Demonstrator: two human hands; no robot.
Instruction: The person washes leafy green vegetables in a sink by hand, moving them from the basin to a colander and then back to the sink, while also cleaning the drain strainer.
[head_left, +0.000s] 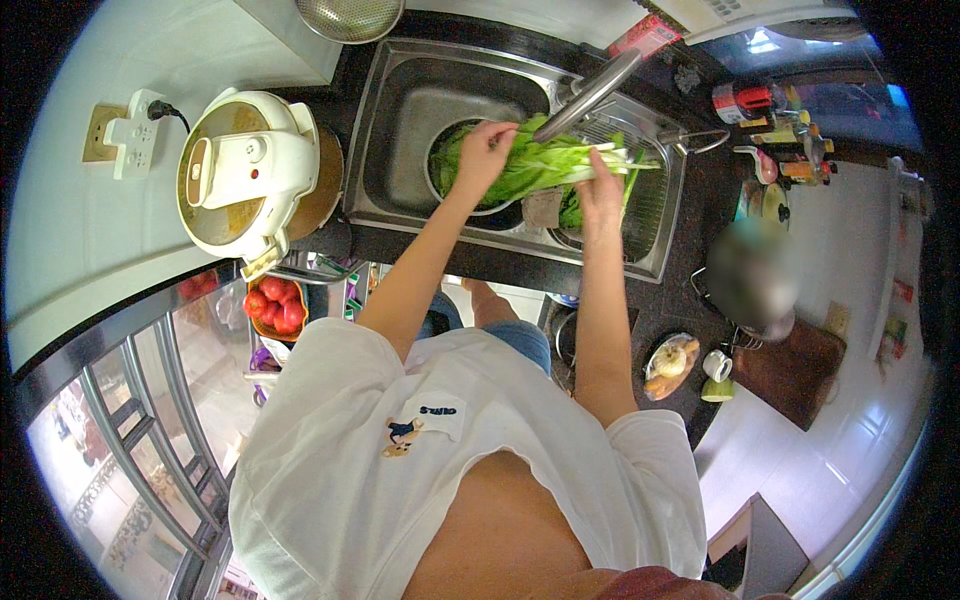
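A bunch of leafy greens (540, 174) lies across the middle of the stainless-steel double sink (525, 240), its pale stems to the right and its leaves over a round bowl in the left basin. My right hand (602, 191) grips the stem end above the right basin. At the leafy side is my left hand (486, 154), thumb and fingers drawn together; whether a leaf is between them I cannot tell. The metal faucet (592, 94) reaches over the greens. More greens (571, 210) rest in the right basin below, beside a brownish cloth or sponge (541, 208).
Left of the sink stands a white electric cooker (251, 169); behind it is a metal strainer (351, 16). Tomatoes (277, 306) sit in a basket below. To the right are bottles (806, 146), a plate with garlic and ginger (670, 366), a white cup (718, 365) and a cutting board (791, 375).
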